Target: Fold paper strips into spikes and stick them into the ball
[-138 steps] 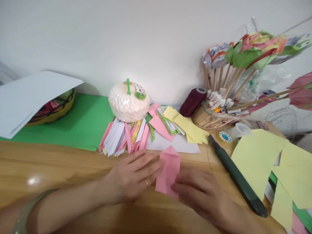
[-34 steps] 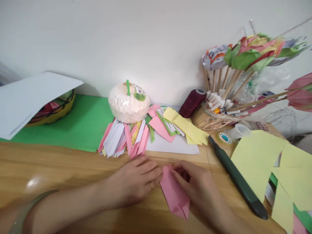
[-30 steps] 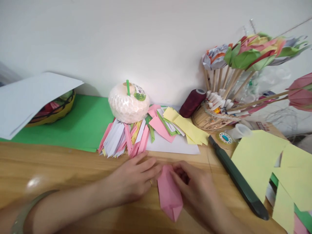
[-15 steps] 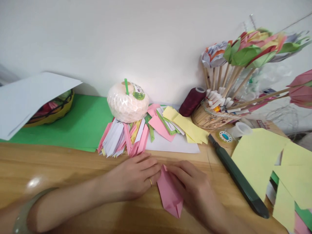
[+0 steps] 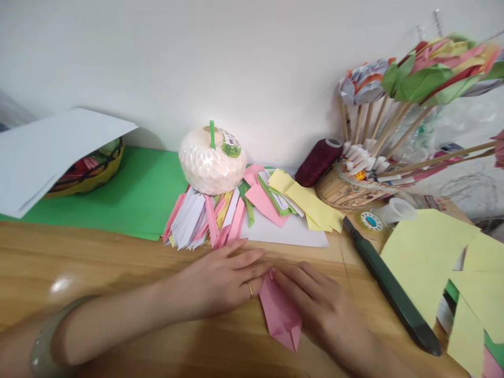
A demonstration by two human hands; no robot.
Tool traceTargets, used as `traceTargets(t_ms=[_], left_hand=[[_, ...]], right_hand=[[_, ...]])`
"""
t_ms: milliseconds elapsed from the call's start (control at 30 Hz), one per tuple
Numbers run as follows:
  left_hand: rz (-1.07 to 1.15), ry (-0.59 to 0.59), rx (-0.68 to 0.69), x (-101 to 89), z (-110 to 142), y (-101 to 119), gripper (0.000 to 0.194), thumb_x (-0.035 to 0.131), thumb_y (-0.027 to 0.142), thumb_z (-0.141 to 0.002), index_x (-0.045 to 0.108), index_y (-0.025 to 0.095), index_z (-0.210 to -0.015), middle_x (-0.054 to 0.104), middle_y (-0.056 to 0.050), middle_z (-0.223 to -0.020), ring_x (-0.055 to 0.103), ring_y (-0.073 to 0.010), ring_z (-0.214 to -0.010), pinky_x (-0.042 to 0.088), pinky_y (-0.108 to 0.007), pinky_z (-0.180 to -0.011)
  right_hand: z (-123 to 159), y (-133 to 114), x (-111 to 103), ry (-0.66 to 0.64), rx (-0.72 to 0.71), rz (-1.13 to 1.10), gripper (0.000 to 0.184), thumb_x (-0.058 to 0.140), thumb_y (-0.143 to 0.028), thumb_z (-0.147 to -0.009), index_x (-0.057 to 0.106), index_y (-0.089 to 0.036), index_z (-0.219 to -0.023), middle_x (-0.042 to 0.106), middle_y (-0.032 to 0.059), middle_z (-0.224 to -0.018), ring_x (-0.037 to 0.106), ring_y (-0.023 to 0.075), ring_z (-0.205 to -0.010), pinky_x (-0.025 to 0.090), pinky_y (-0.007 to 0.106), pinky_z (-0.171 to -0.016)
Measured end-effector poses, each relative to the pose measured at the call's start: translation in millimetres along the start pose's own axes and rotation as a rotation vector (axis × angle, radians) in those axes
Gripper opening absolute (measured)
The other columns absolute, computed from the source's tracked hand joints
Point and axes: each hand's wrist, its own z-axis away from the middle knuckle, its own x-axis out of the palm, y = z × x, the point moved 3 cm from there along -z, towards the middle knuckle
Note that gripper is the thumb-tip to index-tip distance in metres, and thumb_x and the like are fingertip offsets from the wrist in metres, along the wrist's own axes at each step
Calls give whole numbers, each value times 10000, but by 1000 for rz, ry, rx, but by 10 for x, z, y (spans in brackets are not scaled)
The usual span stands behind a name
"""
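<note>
A folded piece of pink paper (image 5: 280, 312) lies on the wooden table, narrow at its far tip and with creased flaps at the near end. My left hand (image 5: 224, 281), a gold ring on one finger, has its fingertips closed at the paper's upper left edge; its thumb is hidden. From the other side my right hand (image 5: 323, 302) pinches the far tip and covers the right edge. Just beyond my left hand lies a pile of folded white, pink and yellow paper strips (image 5: 192, 218).
A white foam-netted fruit (image 5: 212, 163) stands behind the strips. To the right are yellow paper pieces (image 5: 303, 202), a dark green utility knife (image 5: 394, 289), a maroon thread spool (image 5: 318, 163) and a basket (image 5: 338, 186) of paper flowers. Green sheets (image 5: 145, 194) lie left.
The view has shifted slightly, so most things appear a little further right. Both hands stay at the pink paper; the left fingers are a little more spread.
</note>
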Motion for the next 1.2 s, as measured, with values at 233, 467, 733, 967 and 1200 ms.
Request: traceTargets(t_ms=[233,467,733,967,1200], left_hand=[[13,-8,2,-4,0,0,198,487,200,-936,597,167,-1097,616,-16,-1219,485,-219,-1184,337,-420,-1022],[-15,-40,3,12,-2,34,188,509,202,-921,591,149,-1082,575,-55,-1270,464,-224,-1208,352,-426,-1028],[-108,104,-42,-104,12,88,253,391,90,-914,636,78,-977,674,-119,-1039,573,-253,-1045,372,-461,-1012],[-163,229,-83,-140,48,148,324,332,59,-913,655,71,-881,684,-116,-887,603,-231,-953,429,-397,-945],[-111,240,-79,-154,35,125,371,323,63,-926,652,107,-760,669,-82,-812,602,-216,-895,443,-388,-929]], right_hand=[[5,-9,7,-9,-2,35,364,266,-138,-976,620,-87,-1044,677,132,-902,615,207,-814,546,315,-643],[-32,67,-102,-177,131,-84,210,454,-174,-907,626,-178,-1028,627,91,-962,566,209,-860,512,347,-689],[36,285,-369,-115,170,-130,301,372,-106,-906,619,-176,-747,610,74,-784,556,185,-737,453,327,-643],[53,279,-291,-271,230,-194,228,410,-214,-940,622,-196,-860,581,61,-810,572,176,-729,475,295,-624],[74,273,-189,-191,204,-144,259,351,-157,-964,593,-178,-1054,613,85,-964,588,186,-857,511,327,-731]])
